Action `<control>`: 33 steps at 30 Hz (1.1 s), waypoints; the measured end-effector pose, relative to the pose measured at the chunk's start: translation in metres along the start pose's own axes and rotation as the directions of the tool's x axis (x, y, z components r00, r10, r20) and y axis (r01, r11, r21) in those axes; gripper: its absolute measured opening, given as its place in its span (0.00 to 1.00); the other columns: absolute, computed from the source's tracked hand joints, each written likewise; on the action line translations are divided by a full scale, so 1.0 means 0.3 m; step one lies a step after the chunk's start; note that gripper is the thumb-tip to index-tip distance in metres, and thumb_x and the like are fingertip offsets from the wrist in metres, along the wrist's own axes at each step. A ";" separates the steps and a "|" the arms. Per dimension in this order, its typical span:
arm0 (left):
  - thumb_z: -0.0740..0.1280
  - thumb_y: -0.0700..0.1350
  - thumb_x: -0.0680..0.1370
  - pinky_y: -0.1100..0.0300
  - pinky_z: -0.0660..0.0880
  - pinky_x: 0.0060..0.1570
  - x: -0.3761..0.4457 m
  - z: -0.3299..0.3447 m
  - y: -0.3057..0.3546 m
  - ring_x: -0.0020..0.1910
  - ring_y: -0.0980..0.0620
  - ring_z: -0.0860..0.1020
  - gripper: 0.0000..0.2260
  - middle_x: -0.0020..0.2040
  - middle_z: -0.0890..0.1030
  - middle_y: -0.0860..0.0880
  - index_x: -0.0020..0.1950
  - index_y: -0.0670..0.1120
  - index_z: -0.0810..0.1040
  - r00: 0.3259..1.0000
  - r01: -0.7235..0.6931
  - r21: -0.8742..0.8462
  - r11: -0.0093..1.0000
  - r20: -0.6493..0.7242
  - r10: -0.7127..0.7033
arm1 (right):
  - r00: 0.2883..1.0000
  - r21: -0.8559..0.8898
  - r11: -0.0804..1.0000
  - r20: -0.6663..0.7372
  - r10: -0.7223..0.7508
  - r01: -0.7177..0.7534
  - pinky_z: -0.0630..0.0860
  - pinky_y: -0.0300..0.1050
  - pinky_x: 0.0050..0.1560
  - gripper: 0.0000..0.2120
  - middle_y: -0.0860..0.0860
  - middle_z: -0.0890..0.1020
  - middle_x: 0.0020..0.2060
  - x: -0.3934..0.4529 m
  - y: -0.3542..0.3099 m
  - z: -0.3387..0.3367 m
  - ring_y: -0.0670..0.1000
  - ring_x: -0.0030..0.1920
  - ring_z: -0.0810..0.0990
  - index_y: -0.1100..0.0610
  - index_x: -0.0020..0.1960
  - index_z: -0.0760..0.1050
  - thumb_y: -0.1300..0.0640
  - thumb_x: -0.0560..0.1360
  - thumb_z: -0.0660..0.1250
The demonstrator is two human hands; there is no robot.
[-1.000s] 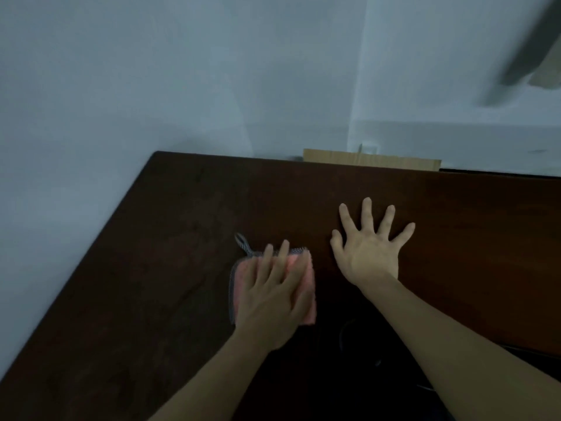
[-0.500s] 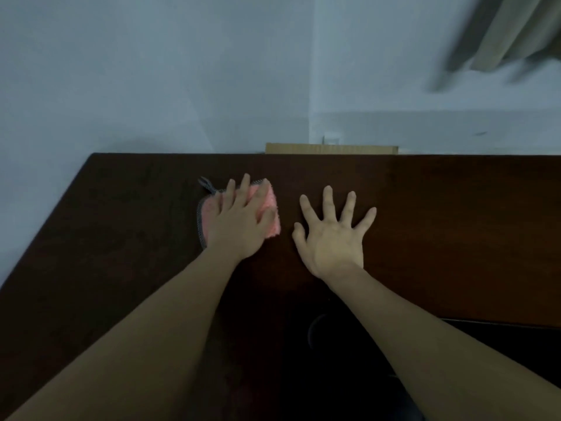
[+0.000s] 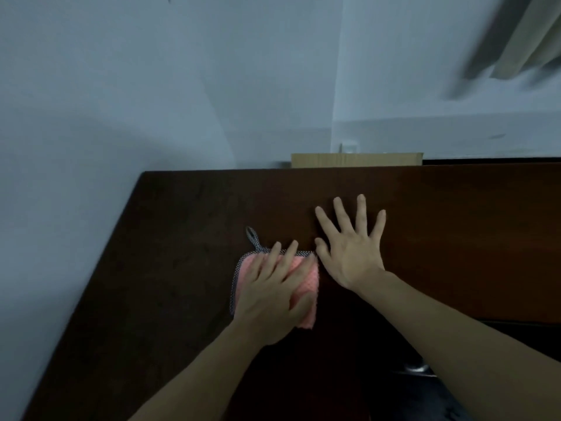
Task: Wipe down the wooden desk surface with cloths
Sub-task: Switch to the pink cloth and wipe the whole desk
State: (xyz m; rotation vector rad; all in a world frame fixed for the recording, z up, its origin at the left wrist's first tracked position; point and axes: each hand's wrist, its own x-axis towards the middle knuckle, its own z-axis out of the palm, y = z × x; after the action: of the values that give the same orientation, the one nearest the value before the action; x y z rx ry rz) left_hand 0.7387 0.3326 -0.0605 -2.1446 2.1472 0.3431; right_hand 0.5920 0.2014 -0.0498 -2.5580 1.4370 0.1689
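Left hand [image 3: 270,299] lies flat with straight fingers pressing a pink cloth [image 3: 306,287] onto the dark wooden counter [image 3: 170,268]. Right hand [image 3: 352,250] rests palm-down just beside it, fingers spread wide on the bare wood. From the cloth's far left corner a patterned hanging loop [image 3: 252,237] sticks out. Behind the counter's far edge stands a cardboard box [image 3: 355,160].

There is one view only, from the camera on my head, so no second view overlaps it. It looks forward and down from the near side of the desk [image 3: 455,238], close enough that my forearms enter from the bottom edge. It faces the far wall [image 3: 151,86], whose corner stands right of centre. The desk's left edge slants across the lower left.
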 end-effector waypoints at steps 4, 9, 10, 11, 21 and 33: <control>0.46 0.64 0.83 0.49 0.34 0.75 0.114 -0.031 -0.123 0.80 0.49 0.36 0.29 0.81 0.35 0.54 0.80 0.63 0.36 0.995 0.099 -0.043 0.994 0.003 -0.099 | 0.997 0.131 0.989 0.034 0.070 -0.074 0.37 0.76 0.74 0.28 0.52 0.41 0.82 0.070 -0.073 0.015 0.65 0.79 0.32 0.44 0.83 0.43 0.43 0.85 0.46; 0.45 0.65 0.83 0.45 0.38 0.76 0.344 -0.092 -0.277 0.81 0.45 0.39 0.29 0.82 0.38 0.51 0.81 0.61 0.37 0.988 0.155 -0.026 0.988 -0.011 -0.155 | 0.990 0.057 0.988 0.005 0.141 -0.142 0.38 0.75 0.74 0.27 0.52 0.42 0.82 0.085 -0.089 0.045 0.64 0.80 0.37 0.45 0.83 0.44 0.44 0.85 0.42; 0.45 0.65 0.83 0.44 0.39 0.77 0.388 -0.100 -0.295 0.81 0.44 0.40 0.29 0.83 0.39 0.50 0.81 0.61 0.37 0.986 0.164 -0.019 0.986 -0.021 -0.164 | 0.989 0.056 0.987 0.004 0.148 -0.148 0.38 0.75 0.74 0.27 0.52 0.42 0.82 0.085 -0.093 0.047 0.63 0.80 0.37 0.44 0.83 0.44 0.43 0.85 0.42; 0.44 0.65 0.83 0.43 0.40 0.77 0.429 -0.110 -0.309 0.81 0.43 0.41 0.29 0.83 0.40 0.49 0.82 0.60 0.38 0.985 0.170 -0.015 0.985 -0.037 -0.170 | 0.988 0.053 0.987 0.005 0.153 -0.153 0.37 0.75 0.74 0.27 0.52 0.43 0.82 0.086 -0.094 0.047 0.63 0.80 0.37 0.44 0.83 0.44 0.43 0.85 0.42; 0.43 0.65 0.83 0.43 0.38 0.78 0.513 -0.124 -0.345 0.81 0.43 0.40 0.29 0.83 0.41 0.49 0.82 0.60 0.40 0.988 0.122 -0.036 0.992 -0.086 -0.124 | 0.985 0.056 0.984 -0.014 0.173 -0.172 0.38 0.73 0.75 0.27 0.51 0.46 0.83 0.078 -0.105 0.041 0.61 0.81 0.39 0.43 0.83 0.46 0.43 0.84 0.43; 0.44 0.66 0.82 0.45 0.37 0.78 0.334 -0.085 -0.374 0.81 0.48 0.37 0.29 0.81 0.36 0.53 0.81 0.63 0.38 0.998 -0.052 0.019 0.998 -0.037 0.052 | 0.983 0.018 0.983 0.008 0.181 -0.182 0.40 0.73 0.75 0.38 0.51 0.47 0.83 0.079 -0.095 0.043 0.62 0.81 0.41 0.43 0.83 0.48 0.37 0.74 0.30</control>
State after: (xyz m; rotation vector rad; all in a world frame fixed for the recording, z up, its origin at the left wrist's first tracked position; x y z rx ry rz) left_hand 0.8516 0.2303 -0.0684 -2.1055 2.2207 0.2877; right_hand 0.6287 0.1991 -0.0636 -2.4073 1.6609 0.1888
